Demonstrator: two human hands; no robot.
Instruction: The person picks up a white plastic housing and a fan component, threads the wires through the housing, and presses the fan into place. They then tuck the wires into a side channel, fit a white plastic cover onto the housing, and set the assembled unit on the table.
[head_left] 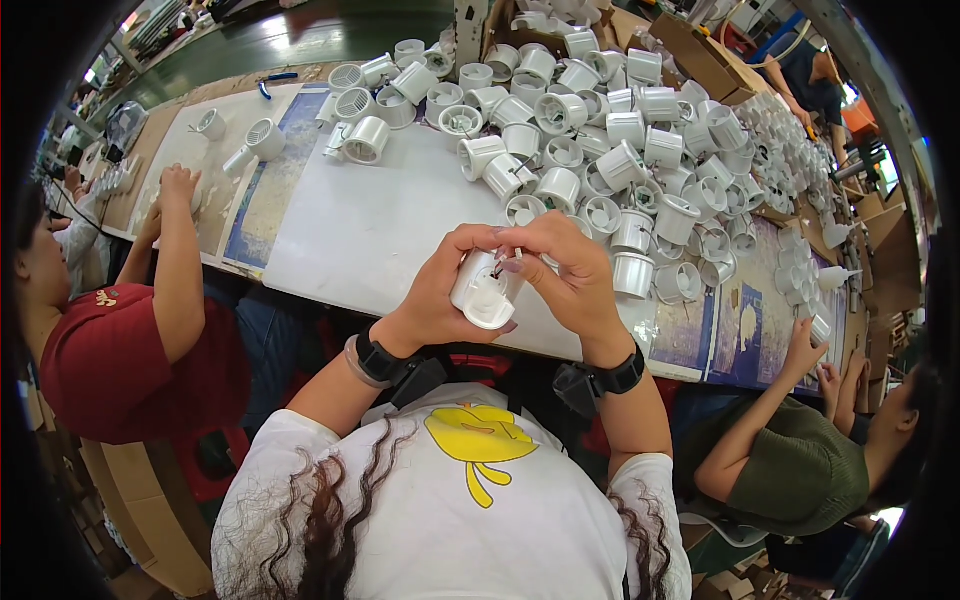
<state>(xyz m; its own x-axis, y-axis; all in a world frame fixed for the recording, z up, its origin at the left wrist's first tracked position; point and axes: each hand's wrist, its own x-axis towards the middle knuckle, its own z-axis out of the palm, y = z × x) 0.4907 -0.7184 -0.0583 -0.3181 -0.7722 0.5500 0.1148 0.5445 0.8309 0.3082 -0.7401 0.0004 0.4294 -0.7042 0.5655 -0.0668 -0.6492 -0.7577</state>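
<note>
A white plastic housing [486, 306] sits in front of my chest, over the table's near edge. My left hand [437, 285] is wrapped round its left side and holds it tilted, with the rounded end toward me. Above its upper end, my right hand [568, 268] is closed in a pinch. Small dark wires show between the thumb and the housing, but what exactly the right fingertips grip is mostly hidden by them.
A large heap of white cylindrical housings [560, 150] covers the table's back and right. Several fan-like units [356, 104] lie at the back left. A person in red [140, 340] works on my left, another in green [790, 450] on my right. The white tabletop [345, 225] reaches toward me.
</note>
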